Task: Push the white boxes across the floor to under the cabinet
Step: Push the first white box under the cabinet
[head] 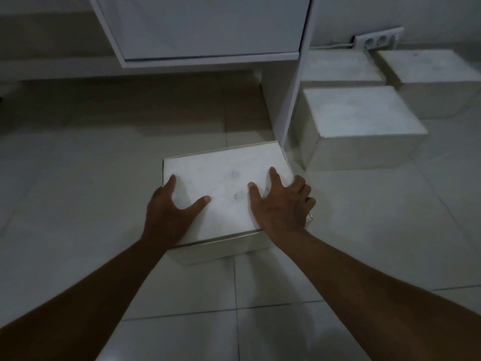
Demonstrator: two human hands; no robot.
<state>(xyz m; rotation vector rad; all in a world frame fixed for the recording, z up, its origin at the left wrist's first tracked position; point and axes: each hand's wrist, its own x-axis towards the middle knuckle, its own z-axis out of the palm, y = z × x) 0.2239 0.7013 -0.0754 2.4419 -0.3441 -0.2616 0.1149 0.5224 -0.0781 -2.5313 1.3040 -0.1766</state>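
Left hand (166,212) and right hand (279,207) on white box (223,178), seemingly pressing, tiled floor (78,178)

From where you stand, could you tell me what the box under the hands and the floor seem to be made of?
Box: probably matte white cardboard; a thin lid edge shows along its near side, and the top is smudged. Floor: likely glazed ceramic tile, with straight grout lines and a faint sheen.

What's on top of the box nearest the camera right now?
Both hands: the left hand and right hand rest on the lid of the white box. The lid beneath them is hidden.
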